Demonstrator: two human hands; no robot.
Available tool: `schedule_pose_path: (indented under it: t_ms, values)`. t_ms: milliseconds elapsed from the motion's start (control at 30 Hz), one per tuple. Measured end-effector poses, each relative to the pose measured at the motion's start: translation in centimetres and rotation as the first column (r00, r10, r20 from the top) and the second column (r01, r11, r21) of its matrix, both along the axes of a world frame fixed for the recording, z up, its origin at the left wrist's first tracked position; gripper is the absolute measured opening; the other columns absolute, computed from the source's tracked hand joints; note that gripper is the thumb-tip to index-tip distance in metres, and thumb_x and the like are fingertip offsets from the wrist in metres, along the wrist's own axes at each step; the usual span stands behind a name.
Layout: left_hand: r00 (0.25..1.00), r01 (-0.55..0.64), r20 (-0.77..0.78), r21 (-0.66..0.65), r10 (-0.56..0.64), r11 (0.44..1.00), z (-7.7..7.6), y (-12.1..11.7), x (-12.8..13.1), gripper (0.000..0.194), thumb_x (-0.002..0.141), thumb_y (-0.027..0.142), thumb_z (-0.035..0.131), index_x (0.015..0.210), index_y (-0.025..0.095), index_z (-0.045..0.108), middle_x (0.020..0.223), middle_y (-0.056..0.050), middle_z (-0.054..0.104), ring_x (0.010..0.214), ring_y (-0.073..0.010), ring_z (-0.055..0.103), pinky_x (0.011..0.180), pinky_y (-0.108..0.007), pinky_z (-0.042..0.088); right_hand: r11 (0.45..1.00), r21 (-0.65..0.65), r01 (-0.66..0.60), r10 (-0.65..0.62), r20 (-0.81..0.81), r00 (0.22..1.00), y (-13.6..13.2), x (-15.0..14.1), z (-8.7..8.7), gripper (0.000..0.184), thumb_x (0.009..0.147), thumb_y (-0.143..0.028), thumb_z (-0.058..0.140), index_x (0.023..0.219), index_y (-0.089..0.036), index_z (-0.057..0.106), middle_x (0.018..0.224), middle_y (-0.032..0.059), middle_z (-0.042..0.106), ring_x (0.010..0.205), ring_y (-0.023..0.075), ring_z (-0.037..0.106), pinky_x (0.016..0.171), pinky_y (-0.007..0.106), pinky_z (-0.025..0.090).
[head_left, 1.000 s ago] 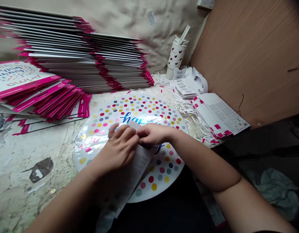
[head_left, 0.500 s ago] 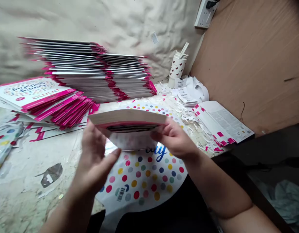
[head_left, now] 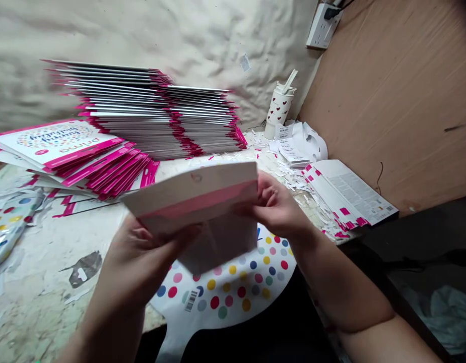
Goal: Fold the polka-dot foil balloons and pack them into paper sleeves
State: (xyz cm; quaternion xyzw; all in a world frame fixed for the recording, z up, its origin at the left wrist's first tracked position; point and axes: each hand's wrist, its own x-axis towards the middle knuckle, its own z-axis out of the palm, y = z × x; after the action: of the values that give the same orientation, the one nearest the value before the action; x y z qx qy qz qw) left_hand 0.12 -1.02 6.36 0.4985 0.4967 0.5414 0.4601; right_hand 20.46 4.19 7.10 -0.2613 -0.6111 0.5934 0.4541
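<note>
Between both hands I hold a cardboard sleeve (head_left: 217,242), white-grey with a pink band below its flap, somewhat blurred. My left hand (head_left: 142,252) grips its left end, thumb lying across the near face. On the right edge my right hand (head_left: 272,204) is closed, thumb in front and fingers curled behind. Under the sleeve lies a flat white foil balloon (head_left: 233,307) with coloured dots, its tail hanging over the table's front edge. A barcode label (head_left: 191,300) shows on the balloon. The sleeve hides the balloon's upper part.
Tall stacks of pink-edged card sleeves (head_left: 130,111) stand at the back, with a slanted pile of printed sleeves (head_left: 66,146) at left. A dotted foil packet (head_left: 13,222) lies far left. Right are a heart-patterned cup (head_left: 278,108), label strips (head_left: 293,146) and a flat sleeve (head_left: 349,191).
The sleeve, whose opening faced me before, has tipped so its flat face shows. My left thumb now presses on that face, and the sleeve's left side has dropped lower.
</note>
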Motion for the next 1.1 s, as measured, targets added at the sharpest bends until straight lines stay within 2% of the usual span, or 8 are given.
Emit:
schedule_pose_path:
  t_ms: [133, 200, 267, 367, 433, 633, 867, 1100]
  values:
    - [0.969, 0.209, 0.188, -0.284, -0.159, 0.936, -2.0, 0.3, -1.0, 0.022, 0.072, 0.029, 0.069, 0.09, 0.018, 0.064, 0.08, -0.004, 0.07, 0.076, -0.0183, 0.064, 0.069, -0.03, 0.053, 0.998, 0.023, 0.053, -0.057, 0.243, 0.968, 2.4, 0.7, -0.5, 0.023, 0.084, -0.039, 0.053, 0.078, -0.017, 0.058, 0.071, 0.0004, 0.06, 0.07, 0.0143, 0.059, 0.065, 0.027, 0.049]
    - [0.961, 0.237, 0.225, -0.383, -0.159, 0.893, -3.3, 0.2, -1.0, 0.017, 0.074, 0.033, 0.065, 0.078, 0.016, 0.064, 0.061, -0.001, 0.065, 0.058, -0.0136, 0.059, 0.057, -0.025, 0.05, 0.964, 0.157, 0.214, -0.263, 0.465, 0.845, 3.2, 0.6, -1.6, 0.031, 0.089, -0.038, 0.044, 0.069, -0.017, 0.055, 0.063, 0.0007, 0.055, 0.063, 0.0135, 0.055, 0.061, 0.027, 0.045]
    - [0.968, 0.22, 0.212, -0.472, -0.133, 0.854, -4.4, -0.1, -0.6, 0.024, 0.074, 0.036, 0.063, 0.064, 0.015, 0.061, 0.045, 0.002, 0.055, 0.043, -0.01, 0.05, 0.044, -0.021, 0.041, 0.867, 0.412, 0.279, -0.482, 0.554, 0.679, 2.9, 0.0, -2.9, 0.027, 0.091, -0.031, 0.041, 0.074, -0.017, 0.057, 0.069, 0.0026, 0.057, 0.068, 0.0145, 0.054, 0.066, 0.028, 0.044]
    - [0.981, 0.191, 0.136, -0.523, -0.14, 0.831, -5.4, -1.0, 0.1, 0.035, 0.074, 0.039, 0.06, 0.05, 0.014, 0.056, 0.039, 0.0, 0.051, 0.036, -0.0078, 0.042, 0.038, -0.019, 0.032, 0.759, 0.651, 0.005, -0.483, 0.559, 0.673, 0.6, -1.5, -4.3, 0.016, 0.088, -0.019, 0.045, 0.087, -0.016, 0.061, 0.084, 0.0057, 0.061, 0.081, 0.016, 0.055, 0.075, 0.028, 0.042]
    - [0.98, 0.196, 0.082, -0.519, -0.18, 0.832, -5.8, -1.6, 0.3, 0.041, 0.075, 0.042, 0.059, 0.045, 0.014, 0.055, 0.039, -0.001, 0.051, 0.036, -0.0075, 0.041, 0.039, -0.02, 0.03, 0.715, 0.681, -0.157, -0.407, 0.588, 0.699, -1.1, -2.5, -4.8, 0.017, 0.088, -0.017, 0.046, 0.086, -0.015, 0.062, 0.085, 0.0069, 0.062, 0.082, 0.0167, 0.054, 0.076, 0.028, 0.042]
    - [0.962, 0.157, -0.128, -0.464, -0.241, 0.872, -6.6, -2.6, 0.5, 0.051, 0.08, 0.048, 0.054, 0.041, 0.015, 0.054, 0.036, 0.001, 0.043, 0.038, -0.0076, 0.037, 0.043, -0.022, 0.027, 0.673, 0.697, -0.245, -0.44, 0.644, 0.626, -2.2, -3.7, -5.4, 0.019, 0.087, -0.016, 0.044, 0.079, -0.014, 0.061, 0.08, 0.0081, 0.06, 0.077, 0.0186, 0.052, 0.072, 0.03, 0.042]
    - [0.955, 0.242, -0.047, -0.452, -0.294, 0.859, -6.3, -2.9, 0.8, 0.051, 0.083, 0.049, 0.048, 0.045, 0.015, 0.057, 0.041, -0.002, 0.052, 0.042, -0.0103, 0.045, 0.047, -0.023, 0.035, 0.755, 0.615, -0.226, -0.336, 0.66, 0.673, -1.9, -2.5, -5.0, 0.015, 0.088, -0.015, 0.043, 0.087, -0.015, 0.058, 0.085, 0.0066, 0.063, 0.08, 0.0157, 0.056, 0.073, 0.027, 0.043]
    - [0.937, 0.136, -0.223, -0.481, -0.27, 0.866, -5.2, -2.8, 1.6, 0.051, 0.079, 0.051, 0.052, 0.043, 0.015, 0.059, 0.041, -0.004, 0.056, 0.041, -0.011, 0.048, 0.044, -0.022, 0.034, 0.572, 0.691, -0.442, -0.531, 0.723, 0.442, -3.4, -4.1, -4.0, 0.021, 0.084, -0.01, 0.036, 0.078, -0.013, 0.056, 0.076, 0.0101, 0.056, 0.07, 0.0212, 0.049, 0.057, 0.03, 0.038]
